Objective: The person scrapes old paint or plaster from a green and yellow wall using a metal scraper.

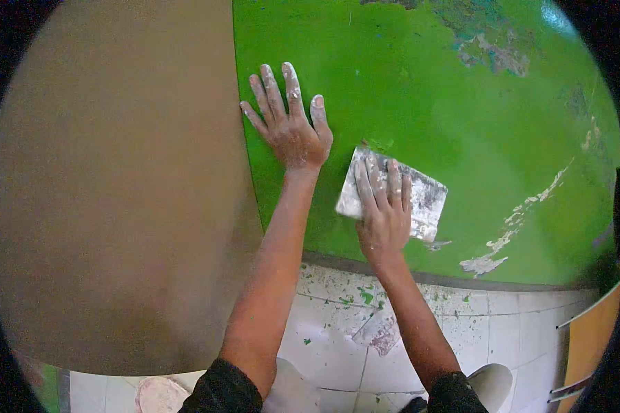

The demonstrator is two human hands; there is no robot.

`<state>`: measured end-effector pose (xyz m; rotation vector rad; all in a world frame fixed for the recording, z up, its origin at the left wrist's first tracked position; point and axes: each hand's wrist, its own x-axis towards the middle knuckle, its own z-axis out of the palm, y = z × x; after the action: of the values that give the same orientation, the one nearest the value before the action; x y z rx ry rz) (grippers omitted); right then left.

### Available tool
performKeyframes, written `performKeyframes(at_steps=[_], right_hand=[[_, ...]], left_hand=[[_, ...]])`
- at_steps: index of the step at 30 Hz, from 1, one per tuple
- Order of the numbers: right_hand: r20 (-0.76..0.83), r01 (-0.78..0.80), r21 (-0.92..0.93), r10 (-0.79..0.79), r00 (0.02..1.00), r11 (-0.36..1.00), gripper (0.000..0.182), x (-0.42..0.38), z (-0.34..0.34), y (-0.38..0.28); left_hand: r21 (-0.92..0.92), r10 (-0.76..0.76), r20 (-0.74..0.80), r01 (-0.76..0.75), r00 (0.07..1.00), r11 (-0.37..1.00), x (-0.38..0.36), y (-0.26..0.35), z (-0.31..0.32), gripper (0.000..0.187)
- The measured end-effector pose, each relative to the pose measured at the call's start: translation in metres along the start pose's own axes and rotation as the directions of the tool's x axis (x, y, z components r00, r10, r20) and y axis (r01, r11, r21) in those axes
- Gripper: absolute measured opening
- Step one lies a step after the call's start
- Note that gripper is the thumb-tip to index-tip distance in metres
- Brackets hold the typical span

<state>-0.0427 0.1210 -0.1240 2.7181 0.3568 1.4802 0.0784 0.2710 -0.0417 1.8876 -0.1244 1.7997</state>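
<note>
My left hand (289,131) lies flat on the green painted wall (406,96), fingers spread, near the edge where green meets a brown surface. White dust coats its fingertips. My right hand (384,224) holds a flat rectangular scraper plate (428,201) against the wall, with the fingers laid along its face. The plate is smeared white and tilted; its handle or grip, if any, is hidden. A small rough mark shows in the paint just above the plate's upper edge.
The brown surface (117,172) fills the left side. Bare patches (492,55) and a pale scraped streak (523,213) mark the wall. Below, green flakes and a whitish sheet-like piece (380,332) lie on the tiled floor (461,323). An orange-brown panel (592,330) stands at right; a round pinkish-white thing (160,396) sits bottom left.
</note>
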Motion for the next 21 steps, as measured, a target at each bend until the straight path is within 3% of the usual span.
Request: performKeyframes(at_steps=[4,10,12,18,20,21], right_hand=[[0.001,-0.094,0.077,0.094,0.996,0.993,0.062,0.017,-0.006,-0.021],[-0.041,-0.019,-0.001,0.019,0.999,1.0,0.061,0.002,0.0,-0.008],[-0.03,-0.086,0.037,0.087,0.996,0.996,0.064,0.023,-0.016,-0.014],[-0.015,-0.091,0.1,0.093,0.996,0.991,0.066,0.008,-0.004,-0.016],[0.021,-0.054,0.028,0.053,0.998,0.998,0.065,-0.005,0.003,-0.01],[-0.064,-0.024,-0.057,0.021,0.998,0.998,0.065,0.004,0.006,-0.004]], left_hand=[[0.006,0.023,-0.025,-0.022,0.999,1.0,-0.004,0.002,0.002,0.065],[-0.017,0.0,0.0,0.0,1.0,1.0,-0.004,-0.001,0.002,0.065],[-0.006,0.003,-0.007,-0.003,1.0,1.0,-0.005,-0.002,0.005,0.064],[-0.004,0.015,-0.013,-0.015,1.0,1.0,-0.003,-0.002,0.003,0.064],[-0.018,0.001,0.001,-0.001,1.0,1.0,-0.003,-0.001,0.002,0.064],[-0.013,-0.002,-0.004,0.002,1.0,1.0,-0.002,0.0,0.003,0.064]])
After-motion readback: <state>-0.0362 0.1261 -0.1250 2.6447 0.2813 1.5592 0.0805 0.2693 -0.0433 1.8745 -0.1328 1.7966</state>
